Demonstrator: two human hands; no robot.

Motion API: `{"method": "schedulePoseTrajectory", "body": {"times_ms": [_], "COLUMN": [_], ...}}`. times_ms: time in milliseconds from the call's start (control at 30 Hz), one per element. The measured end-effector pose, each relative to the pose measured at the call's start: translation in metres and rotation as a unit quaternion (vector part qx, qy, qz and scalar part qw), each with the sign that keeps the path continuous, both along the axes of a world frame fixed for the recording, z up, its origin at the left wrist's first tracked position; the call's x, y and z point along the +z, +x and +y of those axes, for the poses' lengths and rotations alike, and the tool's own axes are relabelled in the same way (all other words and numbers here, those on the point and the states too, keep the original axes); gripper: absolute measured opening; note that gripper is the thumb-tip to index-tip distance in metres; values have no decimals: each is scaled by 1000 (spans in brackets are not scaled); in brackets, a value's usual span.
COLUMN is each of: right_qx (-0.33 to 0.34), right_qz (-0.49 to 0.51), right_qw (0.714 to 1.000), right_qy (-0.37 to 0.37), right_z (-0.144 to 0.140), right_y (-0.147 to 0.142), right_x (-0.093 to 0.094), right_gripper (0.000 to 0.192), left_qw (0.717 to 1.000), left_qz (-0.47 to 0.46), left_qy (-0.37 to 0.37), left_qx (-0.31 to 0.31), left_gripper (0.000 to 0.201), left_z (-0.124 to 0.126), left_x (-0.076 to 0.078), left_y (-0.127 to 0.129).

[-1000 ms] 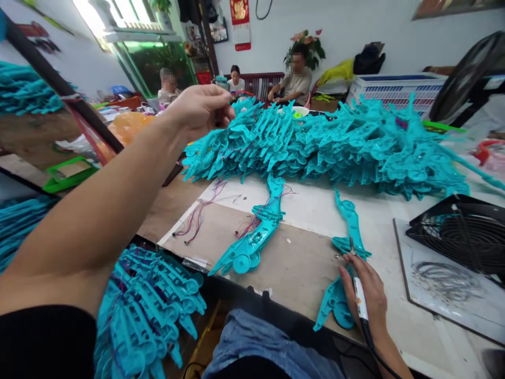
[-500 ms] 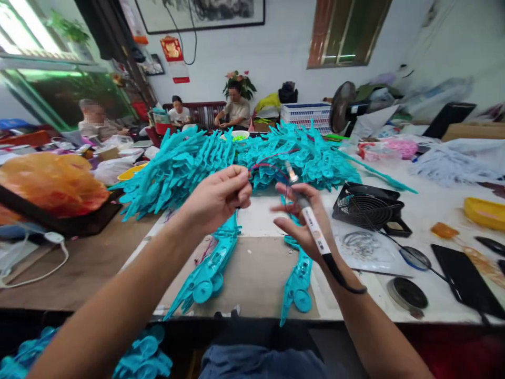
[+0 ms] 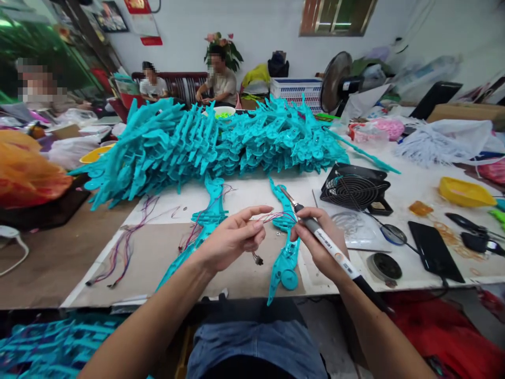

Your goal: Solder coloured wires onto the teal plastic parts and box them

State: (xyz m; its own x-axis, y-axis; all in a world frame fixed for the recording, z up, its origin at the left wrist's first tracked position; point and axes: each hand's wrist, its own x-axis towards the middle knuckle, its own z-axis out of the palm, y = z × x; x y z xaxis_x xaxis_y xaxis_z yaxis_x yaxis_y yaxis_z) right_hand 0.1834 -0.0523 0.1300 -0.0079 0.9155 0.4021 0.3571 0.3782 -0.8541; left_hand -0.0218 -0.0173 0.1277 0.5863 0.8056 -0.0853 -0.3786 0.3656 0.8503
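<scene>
Our left hand (image 3: 232,239) pinches a thin bundle of coloured wires (image 3: 276,216) between thumb and forefinger, the other fingers curled loosely; a small dark part dangles just below it. Our right hand (image 3: 321,245) is closed around the soldering iron (image 3: 327,245), whose tip points far and left, close to the wires. Both hands sit lower and nearer to us than half a second ago, when they were raised in front of the teal pile (image 3: 213,139); a second ago the left hand was stretched far out to the left and the right one rested on the table (image 3: 71,252).

Under the hands lie two teal parts: one (image 3: 286,252) just beneath the iron, another (image 3: 205,221) to its left with wires trailing from it. Loose wires (image 3: 122,247) lie further left. Right of the hands are a black fan (image 3: 353,189), a solder reel (image 3: 384,266) and a dark tablet (image 3: 432,245). Far off, people sit at a bench.
</scene>
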Motion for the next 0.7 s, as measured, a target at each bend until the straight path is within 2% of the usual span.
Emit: {"method": "schedulePoseTrajectory", "body": {"times_ms": [167, 267, 367, 467, 533, 600, 700], "right_qx": [10, -1, -14, -8, 29, 66, 51], "right_qz": [8, -9, -110, -232, -276, -275, -231], "right_qw": [1000, 1000, 994, 971, 956, 955, 969], "right_qy": [-22, -30, -12, 61, 94, 90, 69], "right_z": [7, 14, 31, 65, 92, 112, 110], "right_y": [12, 26, 37, 40, 38, 36, 34], "right_x": [-17, -24, -25, -30, -42, -58, -83], "right_gripper": [23, 25, 23, 19, 18, 16, 14], "left_qw": [995, 996, 997, 996, 993, 988, 979], "left_qz": [-67, -51, -5, 39, 75, 108, 126], "left_qy": [-28, -44, -56, -68, -80, -96, -121], "left_qx": [63, 61, 51, 48, 43, 54, 107], "left_gripper": [25, 24, 28, 31, 34, 37, 40], "left_z": [0, -1, -3, -2, 1, 6, 17], "left_x": [-15, -28, -38, -50, -61, -75, -96], "left_y": [6, 7, 11, 21, 31, 42, 54]}}
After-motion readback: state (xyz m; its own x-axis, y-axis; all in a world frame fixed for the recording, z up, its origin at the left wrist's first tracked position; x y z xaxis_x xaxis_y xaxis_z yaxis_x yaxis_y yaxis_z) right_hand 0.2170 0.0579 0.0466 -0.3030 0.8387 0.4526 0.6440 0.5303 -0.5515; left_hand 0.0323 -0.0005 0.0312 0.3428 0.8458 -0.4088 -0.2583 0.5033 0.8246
